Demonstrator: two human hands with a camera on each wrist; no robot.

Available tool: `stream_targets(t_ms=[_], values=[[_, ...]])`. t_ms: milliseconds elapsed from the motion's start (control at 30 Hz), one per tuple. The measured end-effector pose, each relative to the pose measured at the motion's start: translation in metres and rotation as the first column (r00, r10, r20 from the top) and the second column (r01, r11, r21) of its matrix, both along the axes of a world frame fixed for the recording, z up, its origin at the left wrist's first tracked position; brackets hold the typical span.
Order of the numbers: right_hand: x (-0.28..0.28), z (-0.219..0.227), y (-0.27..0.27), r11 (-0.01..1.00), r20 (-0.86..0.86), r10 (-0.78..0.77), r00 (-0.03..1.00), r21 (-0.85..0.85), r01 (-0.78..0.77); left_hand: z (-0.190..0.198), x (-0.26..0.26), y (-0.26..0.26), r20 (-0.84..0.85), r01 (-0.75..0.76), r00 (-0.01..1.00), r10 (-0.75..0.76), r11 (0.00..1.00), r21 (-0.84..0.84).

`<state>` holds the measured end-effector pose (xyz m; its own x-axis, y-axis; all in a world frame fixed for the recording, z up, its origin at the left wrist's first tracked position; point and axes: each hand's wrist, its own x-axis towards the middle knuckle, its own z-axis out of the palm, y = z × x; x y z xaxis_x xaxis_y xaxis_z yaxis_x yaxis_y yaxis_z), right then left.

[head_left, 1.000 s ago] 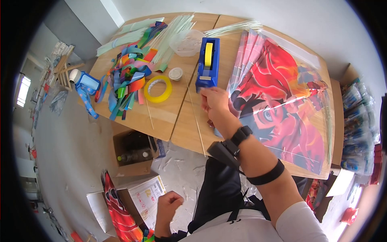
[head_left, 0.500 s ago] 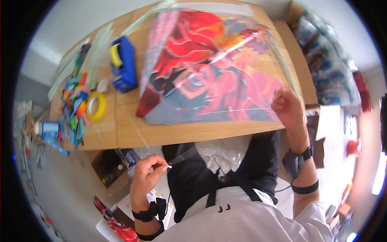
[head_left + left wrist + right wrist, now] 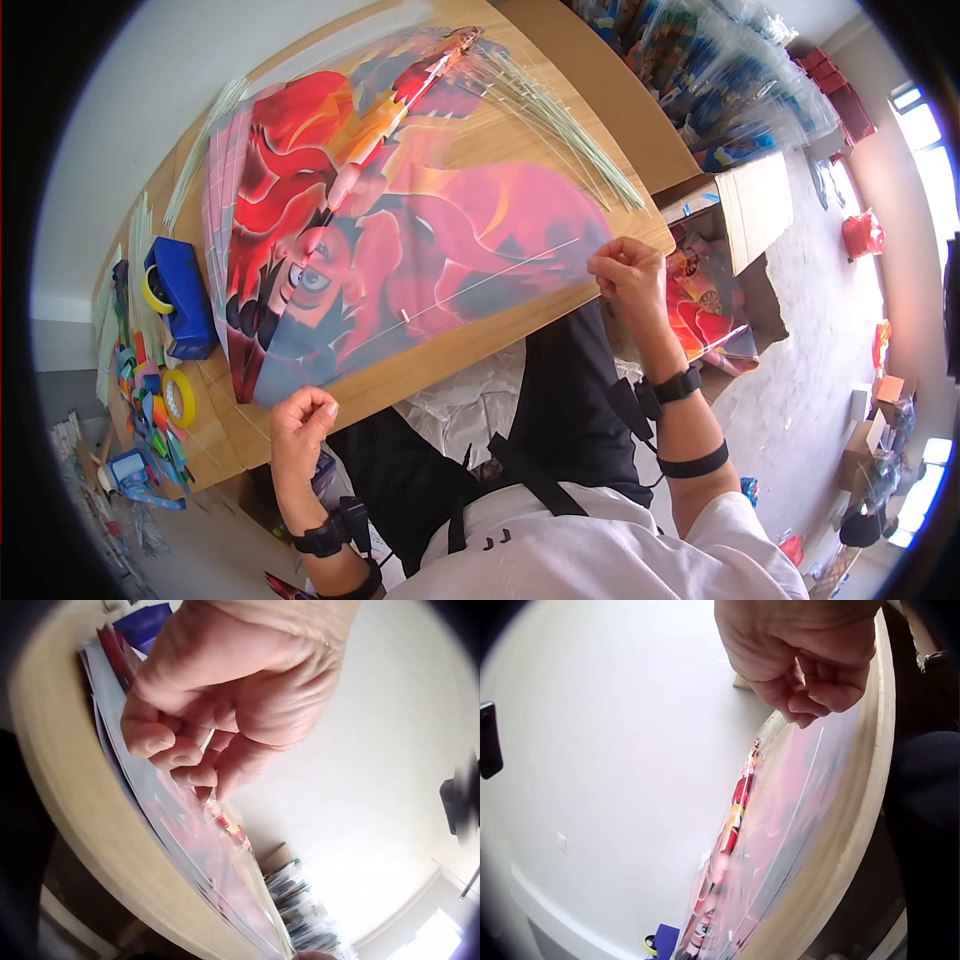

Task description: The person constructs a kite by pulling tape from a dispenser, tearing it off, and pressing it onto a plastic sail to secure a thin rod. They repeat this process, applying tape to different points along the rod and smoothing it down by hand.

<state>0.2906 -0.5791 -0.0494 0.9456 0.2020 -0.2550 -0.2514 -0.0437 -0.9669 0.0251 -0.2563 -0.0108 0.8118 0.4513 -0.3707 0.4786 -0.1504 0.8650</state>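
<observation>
A large red, pink and grey printed kite sail lies over the table. On it, along the near side, rests a thin white rod with a small white fitting. At the sail's near left corner my left hand pinches what looks like a strip of clear tape, a glint of it showing at the fingertips in the left wrist view. My right hand is over the sail's right corner with fingers curled in, and nothing shows in it. Its palm is partly hidden in the right wrist view.
A blue tape dispenser, a yellow tape roll and coloured ribbons are at the table's left end. Thin pale rods lie at the far right. Bagged goods and an open box with red prints stand beyond the table.
My right hand has left the tape dispenser and moved to the sail's right corner. The left hand has risen from below the table to the left corner. The head view has turned right.
</observation>
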Motion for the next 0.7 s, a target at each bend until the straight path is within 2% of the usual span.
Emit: stream_targets(t_ms=[67,167,200,267,533,633,700], values=[[0.008,-0.012,0.005,1.0,0.012,-0.011,1.0,-0.014,0.011,-0.003,0.007,0.004,-0.028,-0.032,0.999,0.034,0.998,0.047],[0.01,-0.02,0.013,0.917,0.374,-0.004,0.927,-0.367,0.153,-0.009,0.016,0.005,-0.012,-0.051,0.999,0.052,0.996,0.079],[0.01,-0.02,0.015,0.916,0.372,-0.005,0.928,-0.37,0.153,-0.01,0.018,0.005,0.01,-0.064,0.998,0.064,0.992,0.108],[0.012,-0.021,0.017,0.879,0.487,0.035,0.873,-0.43,0.205,-0.011,0.022,0.005,-0.002,-0.073,0.997,0.074,0.991,0.116],[0.019,-0.028,0.021,0.813,0.477,0.05,0.878,-0.53,0.241,-0.016,0.037,0.01,-0.038,-0.092,0.995,0.097,0.988,0.126],[0.02,-0.029,0.022,0.788,0.459,0.032,0.888,-0.558,0.26,-0.02,0.041,0.01,0.008,-0.124,0.992,0.124,0.985,0.124],[0.02,-0.03,0.022,0.779,0.455,0.024,0.89,-0.567,0.269,-0.021,0.043,0.011,-0.019,-0.141,0.989,0.148,0.969,0.201]])
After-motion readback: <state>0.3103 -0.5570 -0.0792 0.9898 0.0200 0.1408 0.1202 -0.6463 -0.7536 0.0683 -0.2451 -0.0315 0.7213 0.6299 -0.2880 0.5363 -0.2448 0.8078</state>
